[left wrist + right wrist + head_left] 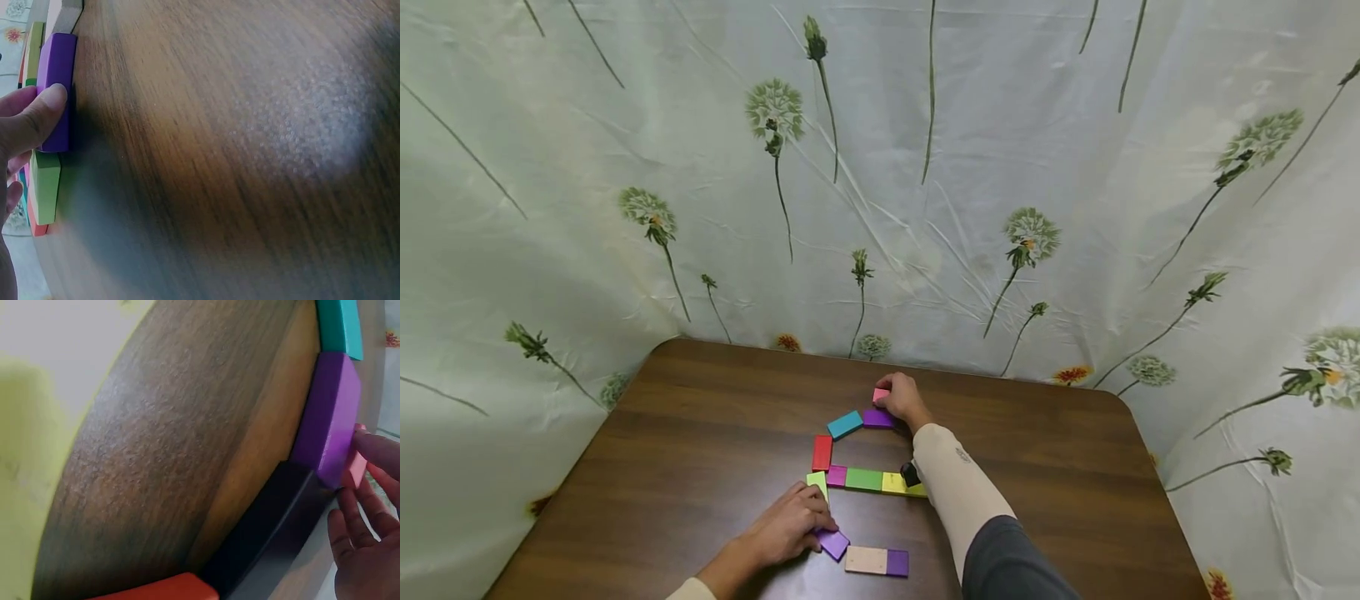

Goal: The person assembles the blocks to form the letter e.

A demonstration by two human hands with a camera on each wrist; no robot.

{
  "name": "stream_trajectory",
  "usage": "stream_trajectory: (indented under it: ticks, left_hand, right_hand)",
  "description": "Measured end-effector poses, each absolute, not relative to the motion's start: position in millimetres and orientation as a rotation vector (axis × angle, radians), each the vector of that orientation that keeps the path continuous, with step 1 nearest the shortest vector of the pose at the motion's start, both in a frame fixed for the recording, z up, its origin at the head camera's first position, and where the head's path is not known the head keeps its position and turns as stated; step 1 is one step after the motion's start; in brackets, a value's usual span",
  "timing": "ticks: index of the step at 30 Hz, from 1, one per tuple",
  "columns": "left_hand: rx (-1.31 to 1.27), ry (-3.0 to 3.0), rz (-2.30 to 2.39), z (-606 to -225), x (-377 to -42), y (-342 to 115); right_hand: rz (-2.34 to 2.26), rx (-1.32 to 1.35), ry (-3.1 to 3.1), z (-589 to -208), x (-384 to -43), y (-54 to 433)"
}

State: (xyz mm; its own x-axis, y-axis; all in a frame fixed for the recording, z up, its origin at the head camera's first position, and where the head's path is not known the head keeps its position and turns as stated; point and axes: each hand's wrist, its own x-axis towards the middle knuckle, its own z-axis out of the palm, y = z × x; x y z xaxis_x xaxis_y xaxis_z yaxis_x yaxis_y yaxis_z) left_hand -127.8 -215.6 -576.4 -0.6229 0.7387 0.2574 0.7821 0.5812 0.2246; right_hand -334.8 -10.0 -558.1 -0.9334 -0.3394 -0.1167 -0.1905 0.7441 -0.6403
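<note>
My left hand [792,523] pinches a purple block [832,543] at the near left of the block outline; in the left wrist view the thumb [53,97] lies on its side. A light green block [817,482] lies just beyond that hand. Farther off, my right hand [904,397] holds a small pink block [880,395] between thumb and fingers, close behind another purple block [877,418]. A teal block [845,424] and a red block [822,452] curve away to its left. In the right wrist view a black block [262,531] adjoins that purple one; my right arm hides it from the head view.
Across the middle runs a row with magenta [837,476], green [863,480] and yellow [893,483] blocks, partly behind my right forearm. Nearer lie a beige block [866,560] and a dark purple block [897,563]. A flowered curtain [895,208] hangs behind the wooden table [700,417].
</note>
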Motion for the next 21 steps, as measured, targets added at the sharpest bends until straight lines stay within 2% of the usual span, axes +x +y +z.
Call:
stream_trajectory:
  ticks: [6, 12, 21]
  left_hand:
    - [-1.284, -2.668, -0.478, -576.4, -127.3, -214.6]
    - [-1.317, -2.641, -0.474, -578.2, -130.0, -206.0]
    - [-1.323, -2.548, -0.443, -575.3, -128.4, -211.3]
  right_hand:
    - [-0.946, -0.471, 2.742, -556.9, -336.8, -5.7]
    - [-1.009, -0.528, 2.848, -539.8, -328.8, 26.3]
    - [-1.081, -0.736, 2.839, -524.0, -274.4, 77.0]
